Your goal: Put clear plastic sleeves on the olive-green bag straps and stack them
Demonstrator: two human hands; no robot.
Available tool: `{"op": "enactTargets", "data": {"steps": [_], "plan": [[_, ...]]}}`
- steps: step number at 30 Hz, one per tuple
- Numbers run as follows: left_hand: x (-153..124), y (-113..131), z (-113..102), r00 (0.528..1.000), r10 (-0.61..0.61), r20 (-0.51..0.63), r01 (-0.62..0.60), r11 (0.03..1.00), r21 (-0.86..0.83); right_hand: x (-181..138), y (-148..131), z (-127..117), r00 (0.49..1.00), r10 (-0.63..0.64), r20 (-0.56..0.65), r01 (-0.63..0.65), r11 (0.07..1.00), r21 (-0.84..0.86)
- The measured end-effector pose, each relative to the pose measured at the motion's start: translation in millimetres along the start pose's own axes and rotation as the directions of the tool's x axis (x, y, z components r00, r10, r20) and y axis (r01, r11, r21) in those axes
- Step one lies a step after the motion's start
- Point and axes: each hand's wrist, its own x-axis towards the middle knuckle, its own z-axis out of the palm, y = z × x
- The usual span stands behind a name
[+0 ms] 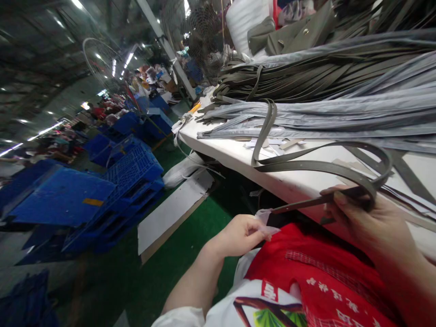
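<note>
My right hand (368,222) grips a long olive-grey strap (306,165) near its end, fingers wrapped round it. The strap loops over the white table (238,156) and back up toward the strap pile. My left hand (240,234) pinches a thin translucent strip of film (267,222) that hangs at the strap's free tip, just off the table's edge above my red apron (323,281).
A big heap of grey and olive straps (340,91) covers the table's far side, with paper scraps beside it. Blue plastic crates (112,190) and a flat cardboard sheet (173,211) lie on the green floor at left. Fans and a foam roll stand behind.
</note>
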Motion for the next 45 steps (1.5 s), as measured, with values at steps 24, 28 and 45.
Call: {"op": "enactTargets", "data": {"steps": [24, 28, 45], "plan": [[6.6, -1.2, 2.3, 0.944, 0.272, 0.187, -0.291, 0.953, 0.085, -9.6, -3.7, 0.5, 0.996, 0.087, -0.013, -0.088, 0.995, -0.055], [7.8, -3.0, 2.2, 0.953, 0.246, 0.176, -0.269, 0.956, 0.116, -5.0, -4.6, -5.0, 0.999, 0.047, -0.022, -0.049, 0.994, -0.099], [22.9, -6.1, 4.3, 0.959, 0.234, 0.161, -0.245, 0.968, 0.049, 12.7, 11.5, -7.6, 0.995, 0.0, 0.101, 0.045, 0.897, -0.44]]}}
